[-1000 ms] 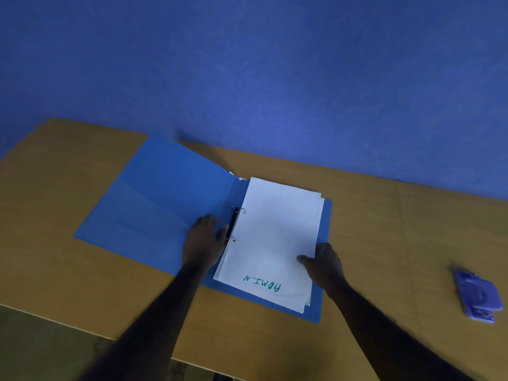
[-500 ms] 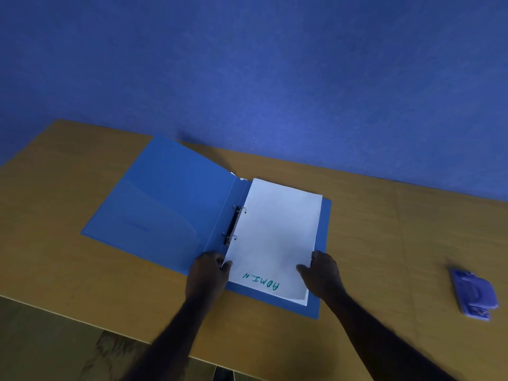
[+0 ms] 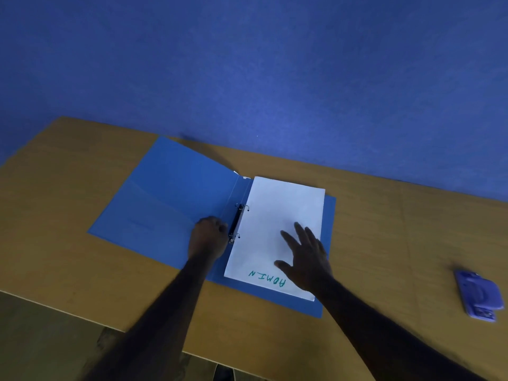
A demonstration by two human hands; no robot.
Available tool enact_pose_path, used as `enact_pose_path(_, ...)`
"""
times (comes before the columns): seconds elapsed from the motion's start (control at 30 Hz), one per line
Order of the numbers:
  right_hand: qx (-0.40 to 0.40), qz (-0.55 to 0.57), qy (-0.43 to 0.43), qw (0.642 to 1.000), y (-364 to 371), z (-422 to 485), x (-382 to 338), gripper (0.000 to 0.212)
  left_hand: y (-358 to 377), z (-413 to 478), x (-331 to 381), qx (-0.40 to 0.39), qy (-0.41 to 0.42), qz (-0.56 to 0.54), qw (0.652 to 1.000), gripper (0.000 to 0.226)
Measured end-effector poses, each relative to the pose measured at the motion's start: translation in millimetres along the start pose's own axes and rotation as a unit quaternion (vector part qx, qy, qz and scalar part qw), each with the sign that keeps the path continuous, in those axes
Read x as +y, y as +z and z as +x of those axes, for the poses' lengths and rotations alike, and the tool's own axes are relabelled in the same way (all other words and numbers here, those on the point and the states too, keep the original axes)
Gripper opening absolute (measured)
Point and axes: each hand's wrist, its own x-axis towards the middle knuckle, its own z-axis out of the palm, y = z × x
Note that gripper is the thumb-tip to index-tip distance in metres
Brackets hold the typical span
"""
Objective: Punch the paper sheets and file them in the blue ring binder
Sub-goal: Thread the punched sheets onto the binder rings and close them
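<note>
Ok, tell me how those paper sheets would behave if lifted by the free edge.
Probably floppy: the paper sheets look thin and lie flat under the right hand. Likely light, being a thin stack. The rings at their spine edge would probably hold that side down.

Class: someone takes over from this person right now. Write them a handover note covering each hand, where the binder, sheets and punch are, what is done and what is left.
Left hand: fingers curled beside the ring mechanism; I cannot tell whether it holds it.
Right hand: open, fingers spread over the paper sheets.
Blue ring binder: open flat on the table, sheets stacked on its right half, at the rings.
Hole punch: apart, at the table's right.
Done: sheets look punched and threaded on the rings.
To do: probably check the rings are closed, then shut the binder.
</note>
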Motion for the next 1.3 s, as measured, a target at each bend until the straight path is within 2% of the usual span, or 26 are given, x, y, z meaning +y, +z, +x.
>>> enact_pose_path(0.17, -0.057, -0.026, -0.007, 0.998, 17.7, 2.4, -6.5, 0.084, 8.1, 21.8, 20.6, -0.067, -0.012, 0.033, 0.997, 0.037)
enact_pose_path(0.27, -0.061, -0.029, -0.004, 0.998, 20.6, 3.5, -7.9, 0.084, 13.4, 16.4, 27.0, -0.063, -0.017, 0.097, 0.993, 0.063)
enact_pose_path(0.33, -0.063, -0.028, -0.003, 0.998, 21.2, 5.3, -8.4, 0.085, 15.1, 8.9, 28.6, -0.064, -0.016, 0.127, 0.990, 0.070)
enact_pose_path(0.73, -0.059, -0.018, 0.005, 0.998, 24.1, 8.0, -8.8, 0.087, 13.7, -11.4, 25.2, -0.017, -0.020, 0.105, 0.994, 0.048)
enact_pose_path(1.13, -0.062, -0.007, 0.008, 0.998, 21.8, 9.0, -10.2, 0.087, 23.7, -13.4, 18.5, 0.000, 0.062, 0.200, 0.978, 0.039)
enact_pose_path(1.2, -0.064, -0.007, 0.007, 0.998, 21.7, 8.8, -10.1, 0.087, 19.3, -9.5, 19.0, -0.005, 0.052, 0.191, 0.980, 0.040)
enact_pose_path(1.3, -0.064, -0.003, 0.006, 0.998, 21.5, 7.8, -9.2, 0.087, 13.7, 6.4, 20.4, -0.001, 0.010, 0.117, 0.993, 0.035)
